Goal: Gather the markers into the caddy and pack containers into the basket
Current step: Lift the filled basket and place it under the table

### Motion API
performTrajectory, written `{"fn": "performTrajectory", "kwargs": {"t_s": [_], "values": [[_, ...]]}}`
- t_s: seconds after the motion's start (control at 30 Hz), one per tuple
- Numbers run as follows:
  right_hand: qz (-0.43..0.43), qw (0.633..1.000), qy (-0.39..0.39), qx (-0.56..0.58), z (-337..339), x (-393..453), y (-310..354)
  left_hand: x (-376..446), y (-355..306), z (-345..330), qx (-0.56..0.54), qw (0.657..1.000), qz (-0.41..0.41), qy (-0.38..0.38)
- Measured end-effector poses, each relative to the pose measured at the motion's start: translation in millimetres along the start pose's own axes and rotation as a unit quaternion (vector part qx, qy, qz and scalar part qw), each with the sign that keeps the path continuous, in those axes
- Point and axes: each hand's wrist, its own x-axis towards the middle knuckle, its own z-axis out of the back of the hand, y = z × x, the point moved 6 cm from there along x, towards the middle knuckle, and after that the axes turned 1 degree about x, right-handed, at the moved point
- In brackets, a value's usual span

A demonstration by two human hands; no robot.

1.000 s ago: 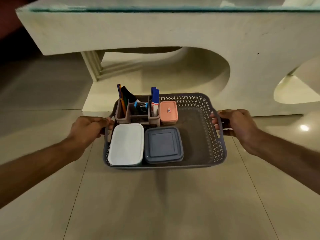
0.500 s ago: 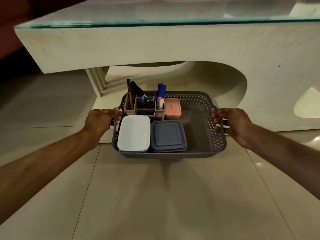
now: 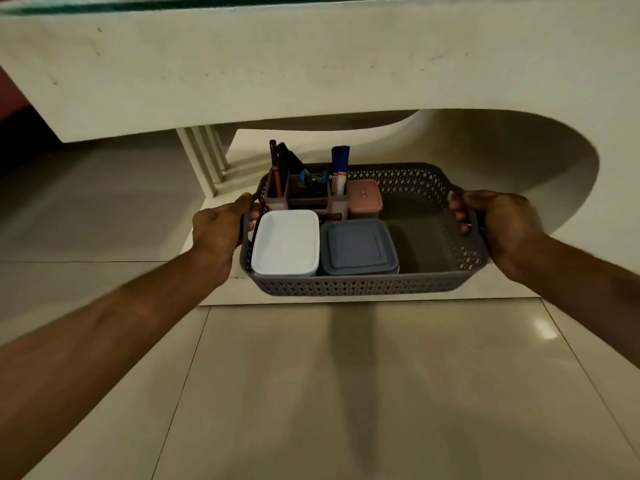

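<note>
Tiled floor [image 3: 346, 393], cream table base [image 3: 346, 64]

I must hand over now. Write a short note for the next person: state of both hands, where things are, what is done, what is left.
Left hand grips the left handle of the grey basket; right hand grips the right handle.
Inside the basket: caddy with markers upright at back left, pink container beside it, white container and blue-grey container in front.
Done: markers gathered, containers packed.
Left: probably only to set the basket down, perhaps under the table.
</note>
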Motion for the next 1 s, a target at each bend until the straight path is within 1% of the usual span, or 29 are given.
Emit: {"fn": "performTrajectory", "kwargs": {"t_s": [0.1,0.2,0.3,0.43,0.63,0.8,0.9,1.0], "values": [[0.013,0.999,0.004,0.031,-8,11,-1,10,-4,-8,-0.02,1.0,0.0,-0.008],[0.042,0.998,0.003,0.047,-14,20,-2,19,-1,-13,-0.026,0.999,-0.019,-0.027],[0.077,0.997,0.001,0.032,-12,26,-7,32,3,-11,-0.023,0.998,-0.036,-0.037],[0.099,0.994,-0.015,0.047,-9,34,-15,47,8,-8,-0.018,0.998,-0.049,-0.035],[0.149,0.987,-0.048,0.03,-12,47,-15,64,8,-14,-0.048,0.996,-0.067,-0.045],[0.153,0.987,-0.053,0.019,-27,57,-11,84,3,-16,-0.06,0.996,-0.061,-0.037],[0.151,0.987,-0.055,-0.008,-36,65,-8,96,1,-20,-0.066,0.996,-0.047,-0.041],[0.172,0.977,-0.085,-0.089,-41,75,0,107,-3,-24,-0.067,0.995,-0.048,-0.048]]}}
